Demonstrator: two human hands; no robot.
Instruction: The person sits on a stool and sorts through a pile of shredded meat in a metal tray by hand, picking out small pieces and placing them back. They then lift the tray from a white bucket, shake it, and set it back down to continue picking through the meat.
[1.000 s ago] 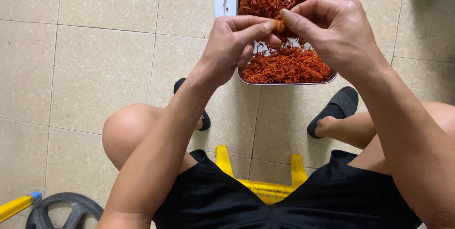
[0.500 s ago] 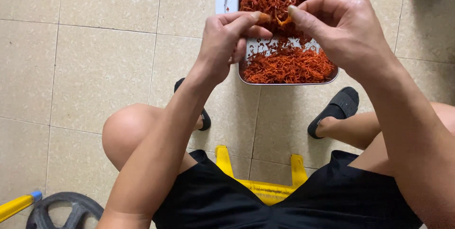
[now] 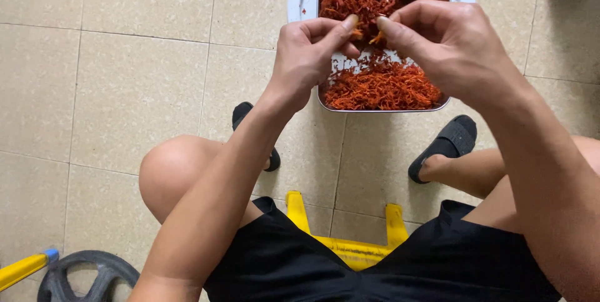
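Hands have drawn slightly apart above the tray since a moment ago.
Left hand [image 3: 306,58] and right hand [image 3: 447,45] are pinching, seemingly, one small orange strand [image 3: 375,38] over the metal tray's [image 3: 381,108] middle, fingertips nearly closed.

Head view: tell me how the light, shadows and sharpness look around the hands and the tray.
Head view: soft, even light, no hard glare; faint shadows under the left hand and right hand on the metal tray; the orange-red shreds are sharp, and the small piece between the fingers is slightly soft.
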